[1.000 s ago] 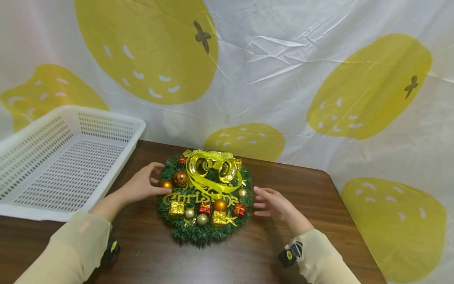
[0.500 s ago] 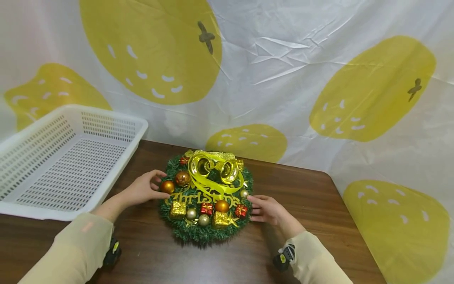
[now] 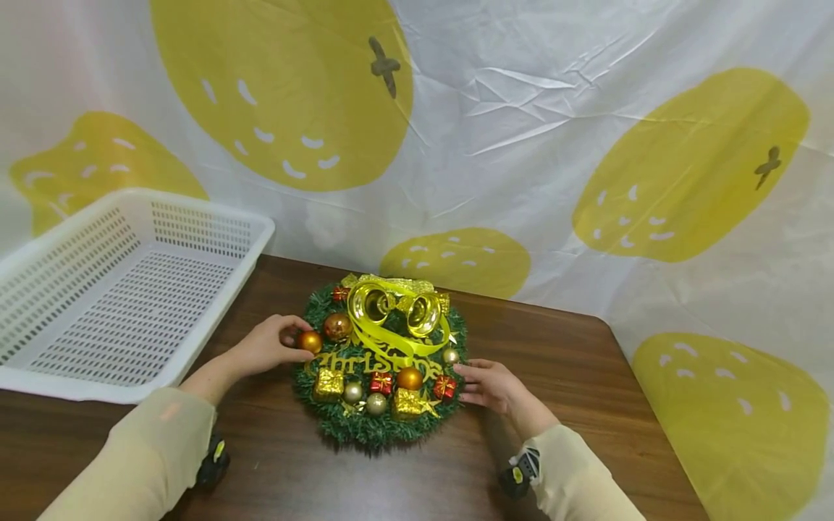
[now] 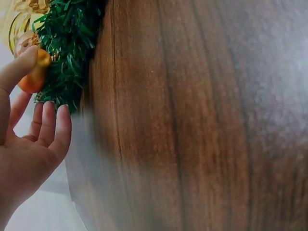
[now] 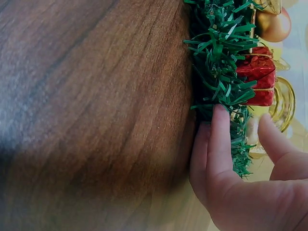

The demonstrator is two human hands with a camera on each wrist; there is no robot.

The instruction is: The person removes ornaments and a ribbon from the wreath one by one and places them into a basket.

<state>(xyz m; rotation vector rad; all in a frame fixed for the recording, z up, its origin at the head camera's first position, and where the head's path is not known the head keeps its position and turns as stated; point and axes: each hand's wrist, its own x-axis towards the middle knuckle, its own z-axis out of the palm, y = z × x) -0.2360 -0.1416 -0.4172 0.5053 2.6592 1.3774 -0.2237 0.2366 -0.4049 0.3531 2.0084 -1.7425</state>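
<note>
A green Christmas wreath [image 3: 365, 427] lies on the table, trimmed with baubles, small foil gift boxes, gold lettering, a yellow ribbon [image 3: 391, 344] and two gold bells [image 3: 423, 312]. At its left edge my left hand [image 3: 270, 347] has thumb and forefinger around an orange bauble [image 3: 310, 341]; the left wrist view shows the thumb across this bauble [image 4: 36, 77], the other fingers beside the greenery. My right hand [image 3: 498, 387] touches the wreath's right side with nearly straight fingers, near a red gift box [image 5: 257, 77]. In the right wrist view the thumb stands apart above the rim.
A white perforated plastic basket [image 3: 189, 347] stands at the left of the brown wooden table [image 3: 547, 340]. Behind hangs a white cloth [image 3: 508, 181] printed with yellow fruit. Dark wrist cameras sit on both forearms.
My right hand has moved left from beside the wreath to touch its right side. My left thumb and forefinger have closed in around the orange bauble. The view has shifted slightly.
</note>
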